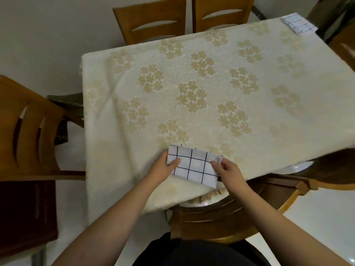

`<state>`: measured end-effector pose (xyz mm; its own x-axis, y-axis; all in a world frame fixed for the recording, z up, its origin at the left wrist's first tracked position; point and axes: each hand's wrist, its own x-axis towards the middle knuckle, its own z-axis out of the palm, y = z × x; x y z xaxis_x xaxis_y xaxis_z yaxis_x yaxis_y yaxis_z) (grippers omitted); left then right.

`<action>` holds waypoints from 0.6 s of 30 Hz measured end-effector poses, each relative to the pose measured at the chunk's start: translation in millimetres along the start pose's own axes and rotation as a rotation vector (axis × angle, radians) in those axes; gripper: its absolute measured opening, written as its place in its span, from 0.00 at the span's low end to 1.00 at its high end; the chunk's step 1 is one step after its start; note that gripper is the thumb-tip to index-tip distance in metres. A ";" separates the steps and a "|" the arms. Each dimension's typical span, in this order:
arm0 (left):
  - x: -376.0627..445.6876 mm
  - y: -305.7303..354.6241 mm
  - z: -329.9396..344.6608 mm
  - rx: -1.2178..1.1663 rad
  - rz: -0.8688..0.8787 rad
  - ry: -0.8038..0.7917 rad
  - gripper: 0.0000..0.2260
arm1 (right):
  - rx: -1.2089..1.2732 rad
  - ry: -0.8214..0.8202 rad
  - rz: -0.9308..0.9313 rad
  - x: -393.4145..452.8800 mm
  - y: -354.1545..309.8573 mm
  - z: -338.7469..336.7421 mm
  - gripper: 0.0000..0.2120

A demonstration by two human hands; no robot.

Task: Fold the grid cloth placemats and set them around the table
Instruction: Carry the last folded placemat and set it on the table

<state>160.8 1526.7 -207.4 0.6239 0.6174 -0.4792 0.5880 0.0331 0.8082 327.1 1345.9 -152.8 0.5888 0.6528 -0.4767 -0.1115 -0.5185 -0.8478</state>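
Head view, left to right. Left hand (163, 166): thumb pinching left edge of folded white cotton placemat with black grid lines (193, 166), lying at near edge of desk under cream floral tablecloth (192, 83). Right hand (226, 169): fingers pinching right edge. Advice: square the edges, press flat, align with desk edge. Second folded grid placemat (298, 24): far right corner.

Cut off and hidden from my view
I see 1 dark-red cushioned wooden chair (26, 212) cropped left; left hand's (163, 167) fingers lie under the folded white grid-cloth placemat (194, 166).
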 end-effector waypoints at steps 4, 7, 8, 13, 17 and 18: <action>-8.5 33.1 4.9 -0.354 -0.071 -0.093 0.07 | 0.197 0.045 0.016 -14.4 -3.0 -20.0 0.10; -16.6 55.1 13.3 -0.374 -0.044 -0.091 0.07 | 0.322 0.073 0.069 -25.7 -2.1 -38.0 0.12; -20.4 62.4 17.8 -0.375 -0.037 -0.094 0.07 | 0.364 0.052 0.092 -30.9 -1.2 -43.4 0.12; -45.3 97.9 58.6 -0.338 -0.040 -0.114 0.05 | 0.380 0.076 0.103 -62.3 14.9 -76.7 0.11; -74.2 124.4 106.6 -0.282 -0.030 -0.159 0.08 | 0.419 0.215 0.074 -105.3 36.3 -119.1 0.08; -82.1 131.8 119.7 -0.277 -0.031 -0.171 0.08 | 0.429 0.239 0.061 -117.3 42.7 -131.5 0.07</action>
<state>248.8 1386.3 -102.5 0.6990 0.4728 -0.5365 0.4605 0.2764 0.8435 358.5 1174.6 -102.5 0.7327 0.4572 -0.5041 -0.4413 -0.2448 -0.8633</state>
